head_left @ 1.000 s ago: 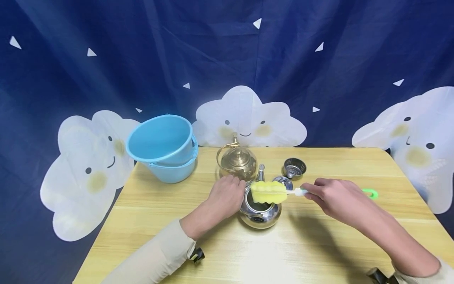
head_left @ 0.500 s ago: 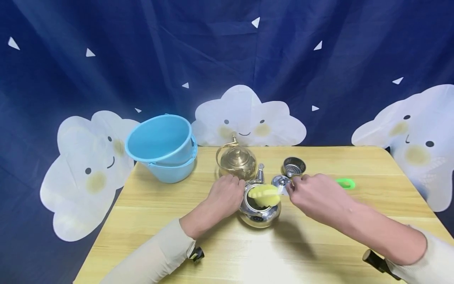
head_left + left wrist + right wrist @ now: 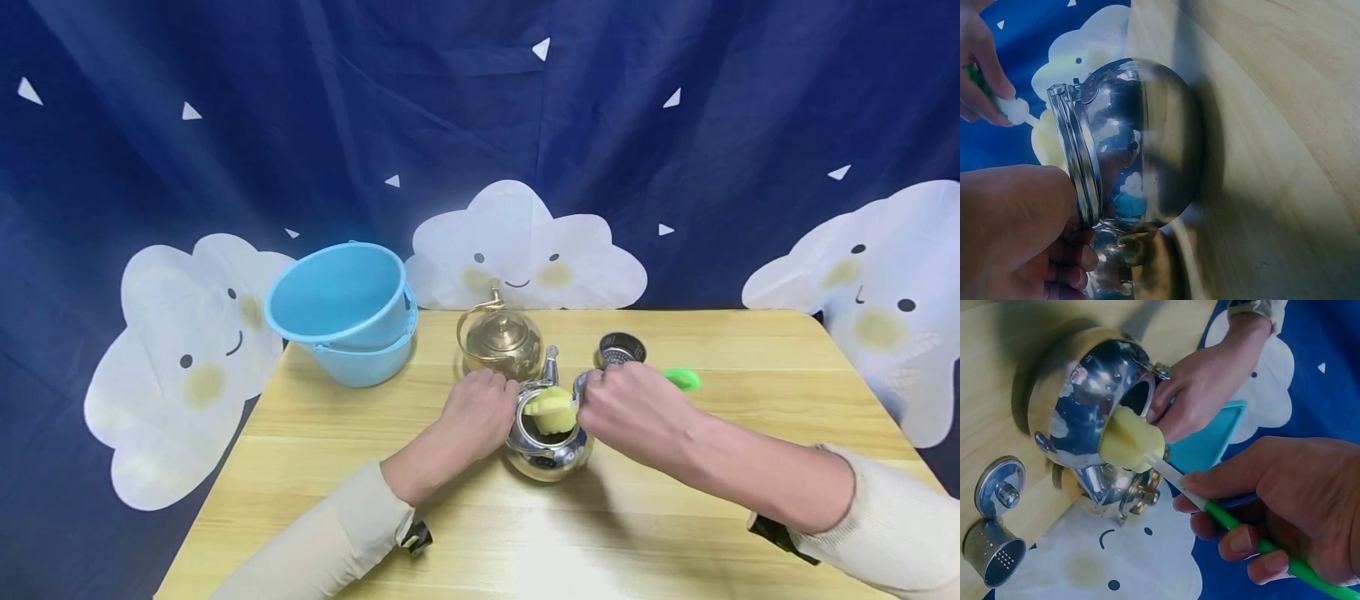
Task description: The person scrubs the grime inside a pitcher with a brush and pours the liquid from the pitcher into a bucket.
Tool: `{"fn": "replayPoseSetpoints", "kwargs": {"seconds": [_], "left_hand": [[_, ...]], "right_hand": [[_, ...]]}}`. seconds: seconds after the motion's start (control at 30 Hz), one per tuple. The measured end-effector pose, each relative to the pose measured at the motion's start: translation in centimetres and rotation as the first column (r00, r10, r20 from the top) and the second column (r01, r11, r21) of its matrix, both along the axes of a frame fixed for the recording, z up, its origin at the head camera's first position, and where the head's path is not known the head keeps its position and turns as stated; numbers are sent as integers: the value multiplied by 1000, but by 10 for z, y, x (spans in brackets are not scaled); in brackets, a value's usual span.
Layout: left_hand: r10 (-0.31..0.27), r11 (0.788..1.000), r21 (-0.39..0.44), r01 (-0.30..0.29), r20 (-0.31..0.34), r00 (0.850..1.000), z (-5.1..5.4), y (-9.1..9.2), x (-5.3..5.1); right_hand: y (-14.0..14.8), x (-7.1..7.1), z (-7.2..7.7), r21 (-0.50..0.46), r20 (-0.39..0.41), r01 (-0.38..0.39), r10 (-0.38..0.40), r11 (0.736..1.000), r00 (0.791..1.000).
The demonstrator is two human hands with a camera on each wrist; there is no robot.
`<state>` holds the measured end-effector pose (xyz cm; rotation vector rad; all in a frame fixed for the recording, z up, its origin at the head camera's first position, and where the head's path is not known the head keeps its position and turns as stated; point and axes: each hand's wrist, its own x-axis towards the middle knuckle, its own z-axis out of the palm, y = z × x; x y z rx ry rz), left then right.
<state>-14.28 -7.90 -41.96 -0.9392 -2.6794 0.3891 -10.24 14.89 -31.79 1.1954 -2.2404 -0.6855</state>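
Note:
A silver teapot (image 3: 549, 460) stands lidless on the wooden table, its spout pointing toward the back. My left hand (image 3: 480, 410) grips its folded-down handle (image 3: 1079, 159) at the rim. With curled fingers, my right hand (image 3: 633, 410) holds the green and white handle of a sponge brush (image 3: 1222, 515). The brush's yellow sponge head (image 3: 1132, 439) sits at the teapot's mouth, partly inside the opening. In the right wrist view, the silver lid (image 3: 999, 487) and a perforated strainer cup (image 3: 994, 553) lie beyond the teapot.
A gold-toned teapot (image 3: 504, 343) with its lid on stands behind the silver one. Two stacked blue buckets (image 3: 367, 367) occupy the table's back left. Behind the table (image 3: 315, 500) hangs a dark blue curtain (image 3: 450, 100) with white clouds.
My right hand has moved left with the brush, and the yellow sponge has tipped from above the teapot's mouth down into the opening. My left hand has kept its place.

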Motion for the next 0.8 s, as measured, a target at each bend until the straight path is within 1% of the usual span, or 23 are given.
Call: {"fn": "replayPoseSetpoints", "kwargs": {"seconds": [0.2, 0.27, 0.37, 0.47, 0.6, 0.73, 0.8], "left_hand": [[4, 1000, -4, -4, 12, 1000, -1, 0, 0], [7, 1000, -1, -7, 11, 1000, -1, 0, 0], [10, 1000, 5, -10, 5, 1000, -1, -1, 0], [15, 1000, 1, -15, 13, 1000, -1, 0, 0], [16, 1000, -12, -16, 28, 999, -1, 1, 0], [20, 999, -35, -20, 18, 1000, 0, 2, 0], [28, 998, -48, -27, 15, 999, 1, 2, 0]], "right_hand": [[-5, -5, -4, 21, -24, -8, 9, 1000, 1000], [-6, -6, -7, 23, -21, -10, 10, 1000, 1000], [-7, -9, -13, 1, 5, -22, 22, 1000, 1000], [-8, -11, -18, -26, 38, -38, 39, 999, 998], [-11, -12, -22, -30, 62, -41, 42, 999, 997], [-14, -12, -20, -6, 39, -23, 23, 1000, 999], [-16, -12, -19, 7, 15, -16, 16, 1000, 1000]]}}
